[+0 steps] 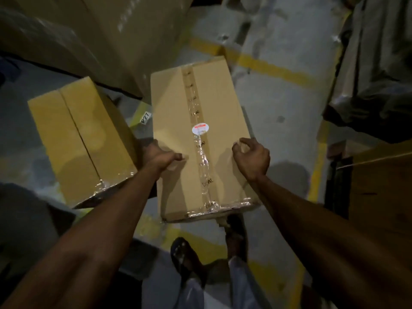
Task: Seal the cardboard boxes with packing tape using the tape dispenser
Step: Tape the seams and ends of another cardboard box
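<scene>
A tall cardboard box stands in the middle, its centre seam covered by a strip of printed tape with a round white sticker on it. Clear tape wraps its near edge. My left hand grips the box's left side, thumb on top. My right hand curls over its right edge with the fingers bent. A second cardboard box sits to the left; its centre seam shows no tape, and clear tape shines on its near corner. No tape dispenser is in view.
Grey concrete floor with yellow painted lines. Large wrapped cartons fill the back left, wrapped goods the right. A brown carton stands at right. My sandalled feet are just below the box.
</scene>
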{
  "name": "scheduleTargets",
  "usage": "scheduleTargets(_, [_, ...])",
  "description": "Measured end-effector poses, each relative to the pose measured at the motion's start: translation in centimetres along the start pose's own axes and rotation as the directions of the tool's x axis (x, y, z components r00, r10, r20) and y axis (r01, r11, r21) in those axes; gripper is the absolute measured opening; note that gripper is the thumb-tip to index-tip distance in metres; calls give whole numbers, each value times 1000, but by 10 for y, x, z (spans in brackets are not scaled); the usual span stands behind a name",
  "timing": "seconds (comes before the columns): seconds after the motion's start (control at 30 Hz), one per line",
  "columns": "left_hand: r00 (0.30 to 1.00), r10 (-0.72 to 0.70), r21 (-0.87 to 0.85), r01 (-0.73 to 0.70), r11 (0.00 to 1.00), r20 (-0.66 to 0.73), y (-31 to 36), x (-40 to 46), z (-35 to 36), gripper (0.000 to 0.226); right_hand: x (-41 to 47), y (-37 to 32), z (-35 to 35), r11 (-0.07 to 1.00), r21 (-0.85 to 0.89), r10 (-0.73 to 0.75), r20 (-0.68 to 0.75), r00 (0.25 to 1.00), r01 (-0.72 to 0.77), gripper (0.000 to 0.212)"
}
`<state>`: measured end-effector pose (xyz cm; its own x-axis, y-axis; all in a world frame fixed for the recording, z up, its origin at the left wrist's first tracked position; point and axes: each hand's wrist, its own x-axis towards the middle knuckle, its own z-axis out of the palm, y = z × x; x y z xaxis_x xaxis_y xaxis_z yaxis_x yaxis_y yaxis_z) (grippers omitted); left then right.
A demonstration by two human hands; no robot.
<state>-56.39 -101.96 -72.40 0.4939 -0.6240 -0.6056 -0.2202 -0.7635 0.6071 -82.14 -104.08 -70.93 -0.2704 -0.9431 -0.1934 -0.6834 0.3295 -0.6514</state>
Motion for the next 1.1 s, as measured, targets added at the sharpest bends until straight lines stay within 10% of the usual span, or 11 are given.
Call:
scheduleTargets(0.17, [990,130,308,-108,945,-52,-29,61,56,129,73,54,80,983,-1,-183,107,977,184,45])
scheduleTargets(0.47, [981,193,609,-166,776,21,-132,136,156,119,123,173,197,853,-318,-306,339,890,414,53])
scheduleTargets(0.6, [940,342,725,-247,643,17,-155,124,190,94,125,198,201,635,-544,-377,402,834,549,68])
scheduleTargets(0.77, [965,199,752,-260,605,173,-137,100,172,94,125,174,166,525,-574,-210,628,749,629,79])
scheduleTargets(0.9, [956,17,645,-212,734,294,-116,38,140,74,77,150,108,424,-479,-4,847,531,768,80])
scheduleTargets(1.1, [936,-122,429,-34,903,331,-91,-124,74,61,-34,71,15,495,-330,-37,916,399,804,57])
